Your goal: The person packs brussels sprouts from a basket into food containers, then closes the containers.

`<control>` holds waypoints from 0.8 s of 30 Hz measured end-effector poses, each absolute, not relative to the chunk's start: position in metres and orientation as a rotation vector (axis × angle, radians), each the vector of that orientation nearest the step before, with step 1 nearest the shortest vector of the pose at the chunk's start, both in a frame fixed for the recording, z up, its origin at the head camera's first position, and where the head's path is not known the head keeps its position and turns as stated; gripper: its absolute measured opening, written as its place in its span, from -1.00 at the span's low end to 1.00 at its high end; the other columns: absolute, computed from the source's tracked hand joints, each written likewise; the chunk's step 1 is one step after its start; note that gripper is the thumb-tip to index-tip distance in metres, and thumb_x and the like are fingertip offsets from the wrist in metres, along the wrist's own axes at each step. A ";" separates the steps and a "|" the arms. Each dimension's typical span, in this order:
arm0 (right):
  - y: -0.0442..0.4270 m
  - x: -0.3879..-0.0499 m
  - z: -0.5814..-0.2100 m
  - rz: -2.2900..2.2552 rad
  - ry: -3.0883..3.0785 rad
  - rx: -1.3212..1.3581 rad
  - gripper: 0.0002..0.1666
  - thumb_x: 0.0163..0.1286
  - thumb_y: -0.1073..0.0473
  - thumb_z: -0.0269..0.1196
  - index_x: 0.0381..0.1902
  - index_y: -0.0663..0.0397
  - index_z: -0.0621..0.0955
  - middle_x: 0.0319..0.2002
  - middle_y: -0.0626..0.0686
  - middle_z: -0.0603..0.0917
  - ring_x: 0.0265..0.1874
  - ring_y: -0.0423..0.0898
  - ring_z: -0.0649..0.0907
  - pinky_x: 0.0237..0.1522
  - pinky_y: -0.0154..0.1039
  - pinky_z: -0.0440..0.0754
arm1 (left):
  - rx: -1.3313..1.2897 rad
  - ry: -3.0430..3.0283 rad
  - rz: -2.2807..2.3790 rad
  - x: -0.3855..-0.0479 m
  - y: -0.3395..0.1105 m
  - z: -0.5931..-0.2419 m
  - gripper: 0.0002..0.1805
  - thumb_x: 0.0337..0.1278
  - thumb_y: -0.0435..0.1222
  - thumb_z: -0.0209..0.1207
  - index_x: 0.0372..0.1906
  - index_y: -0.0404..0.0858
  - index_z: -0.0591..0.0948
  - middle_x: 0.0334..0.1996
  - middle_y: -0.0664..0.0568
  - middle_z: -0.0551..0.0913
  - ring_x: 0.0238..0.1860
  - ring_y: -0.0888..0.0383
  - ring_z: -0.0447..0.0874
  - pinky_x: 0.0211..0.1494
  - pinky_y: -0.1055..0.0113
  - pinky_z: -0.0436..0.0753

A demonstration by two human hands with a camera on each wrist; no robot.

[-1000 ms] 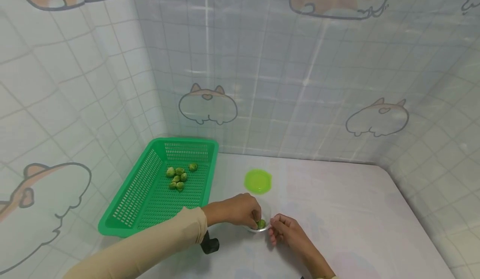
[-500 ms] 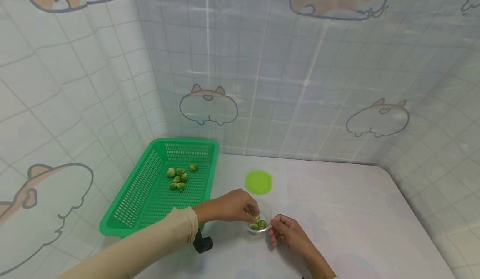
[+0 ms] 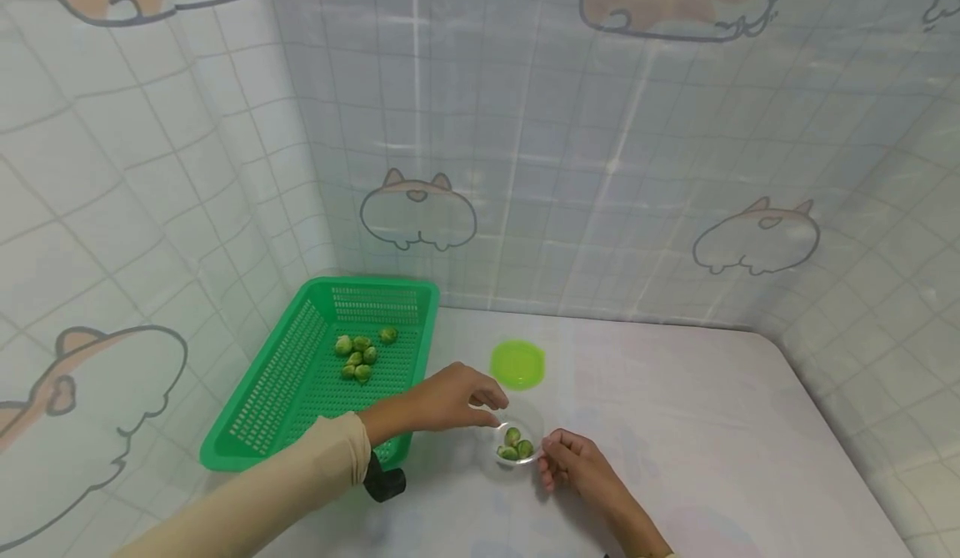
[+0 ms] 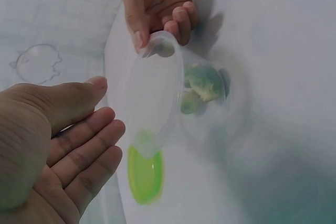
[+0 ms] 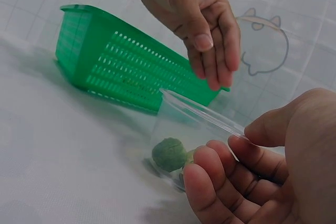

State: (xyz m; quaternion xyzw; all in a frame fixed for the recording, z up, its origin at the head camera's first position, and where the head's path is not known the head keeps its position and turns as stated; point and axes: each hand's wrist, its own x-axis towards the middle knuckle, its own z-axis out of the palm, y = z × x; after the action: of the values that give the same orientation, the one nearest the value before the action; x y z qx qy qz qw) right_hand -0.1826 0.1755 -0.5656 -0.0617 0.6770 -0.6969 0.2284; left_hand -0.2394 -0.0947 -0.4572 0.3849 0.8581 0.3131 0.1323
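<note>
A clear plastic cup (image 5: 168, 116) stands on the table with three Brussels sprouts (image 3: 513, 438) visible inside it. My right hand (image 3: 579, 465) pinches the cup's rim between thumb and index finger, as the right wrist view shows closely. Just above and left of the cup, my left hand (image 3: 453, 397) hovers with its fingers extended and nothing in them. In the left wrist view that hand (image 4: 73, 140) is apart from the cup's mouth.
On the left stands a green perforated basket (image 3: 422, 366) holding several Brussels sprouts (image 3: 356, 359). A lime-green lid (image 3: 517, 364) lies behind the cup on the white table (image 3: 675, 424). A printed curtain wall (image 3: 570, 166) closes off the back and sides.
My left hand has drawn out of the cup toward the upper left, its fingers parting from the sprouts, which now show in the cup. The right hand stays at the rim.
</note>
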 end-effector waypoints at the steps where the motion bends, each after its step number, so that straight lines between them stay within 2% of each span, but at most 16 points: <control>1: 0.176 -0.182 -0.565 -1.916 1.867 -0.163 -0.65 0.55 0.02 0.14 -0.19 0.26 0.55 -0.35 0.02 0.65 -0.43 -0.14 0.62 -0.32 -0.29 0.67 | 1.112 2.491 0.917 -0.240 -0.096 -0.457 -0.73 0.21 -0.19 0.39 0.00 -0.12 0.74 -0.08 0.23 0.76 -0.01 0.21 0.75 0.07 0.41 0.69; 10: 0.175 -0.181 -0.564 -1.909 1.874 -0.145 -0.64 0.54 0.01 0.15 -0.20 0.25 0.56 -0.35 0.02 0.65 -0.44 -0.14 0.62 -0.33 -0.29 0.66 | 1.077 2.504 0.994 -0.238 -0.111 -0.451 -0.70 0.21 -0.16 0.39 0.02 -0.10 0.75 -0.04 0.21 0.76 0.03 0.21 0.73 0.13 0.30 0.69; 18: 0.175 -0.182 -0.564 -1.916 1.851 -0.129 -0.64 0.55 0.01 0.15 -0.19 0.25 0.55 -0.35 0.02 0.65 -0.44 -0.15 0.62 -0.33 -0.29 0.66 | 1.037 2.497 1.084 -0.241 -0.126 -0.450 -0.69 0.26 -0.15 0.36 0.06 -0.11 0.73 0.04 0.05 0.75 0.09 0.18 0.70 0.18 0.10 0.67; 24: 0.175 -0.182 -0.563 -1.902 1.862 -0.133 -0.62 0.54 0.00 0.15 -0.18 0.27 0.55 -0.34 0.03 0.65 -0.43 -0.13 0.62 -0.33 -0.29 0.65 | 1.044 2.520 1.125 -0.243 -0.137 -0.444 -0.68 0.27 -0.11 0.34 0.08 -0.07 0.72 0.03 0.13 0.74 0.09 0.15 0.70 0.18 0.13 0.68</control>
State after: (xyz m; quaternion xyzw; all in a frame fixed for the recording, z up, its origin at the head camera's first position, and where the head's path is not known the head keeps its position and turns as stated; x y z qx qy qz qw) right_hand -0.1819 0.1754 -0.5626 -0.0484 0.6790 -0.6936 0.2358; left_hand -0.2426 -0.1373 -0.4443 0.3521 0.8502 0.3795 0.0952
